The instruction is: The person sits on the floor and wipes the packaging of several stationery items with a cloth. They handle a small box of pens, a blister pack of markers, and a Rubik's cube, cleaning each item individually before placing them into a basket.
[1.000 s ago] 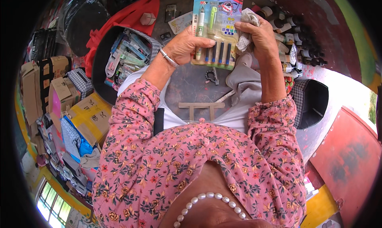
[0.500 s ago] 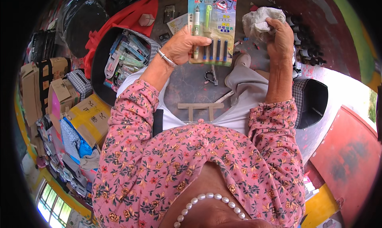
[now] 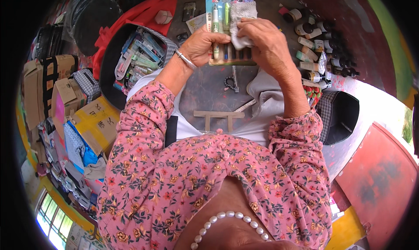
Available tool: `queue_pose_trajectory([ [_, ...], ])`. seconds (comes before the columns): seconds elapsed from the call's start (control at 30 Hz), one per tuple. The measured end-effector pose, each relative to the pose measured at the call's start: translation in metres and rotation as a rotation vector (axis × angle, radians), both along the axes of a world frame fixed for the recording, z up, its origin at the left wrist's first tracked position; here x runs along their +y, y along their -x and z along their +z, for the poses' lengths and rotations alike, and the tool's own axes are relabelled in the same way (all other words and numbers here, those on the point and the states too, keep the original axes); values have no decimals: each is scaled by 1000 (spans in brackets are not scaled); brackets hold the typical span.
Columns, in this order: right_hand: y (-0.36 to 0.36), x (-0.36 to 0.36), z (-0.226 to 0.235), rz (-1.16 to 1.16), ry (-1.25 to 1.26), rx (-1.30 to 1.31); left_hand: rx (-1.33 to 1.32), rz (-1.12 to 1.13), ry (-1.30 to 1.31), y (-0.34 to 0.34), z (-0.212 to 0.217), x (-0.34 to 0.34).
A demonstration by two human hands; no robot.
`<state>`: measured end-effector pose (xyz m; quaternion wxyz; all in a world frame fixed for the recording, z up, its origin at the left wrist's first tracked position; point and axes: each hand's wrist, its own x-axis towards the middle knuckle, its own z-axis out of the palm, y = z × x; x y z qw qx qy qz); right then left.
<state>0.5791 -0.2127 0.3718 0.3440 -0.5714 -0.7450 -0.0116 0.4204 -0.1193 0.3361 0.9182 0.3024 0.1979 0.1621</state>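
My left hand [image 3: 201,46] grips a blister pack of pens [image 3: 214,5] by its left side, the thumb lying across the front. A white-and-green pen and a lime green piece show through the plastic, with dark ink cartridges in the lower part. In my right hand [image 3: 267,42] is a bunched whitish cloth [image 3: 242,13], pressed against the right half of the pack's front. Cloth and fingers hide much of the card's print and some of the cartridges.
At the left a dark bin [image 3: 111,82] holds several packaged stationery items, beside a red cloth [image 3: 131,21] and cardboard boxes [image 3: 97,123]. Several bottles [image 3: 310,53] stand at the far right, near another dark bin [image 3: 338,119]. A small wooden frame [image 3: 218,114] lies between my legs.
My right hand has come leftward with the cloth, from beside the pack onto its front. The bottles it covered now show. My left hand keeps its hold on the pack.
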Motion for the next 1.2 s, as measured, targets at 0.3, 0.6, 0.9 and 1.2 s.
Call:
queue_pose_trajectory([
  [0.3,-60,-17,2,-669,-2,233,32,-33,-72,4,10,0],
  [0.6,8,-4,12,-43,166,-6,-45,-23,-74,-4,2,-2],
  [0.9,-49,-7,5,-615,-71,37,24,-39,-85,0,18,-7],
  [1.2,8,10,13,-221,-216,95,8,-71,-172,-7,4,-8],
])
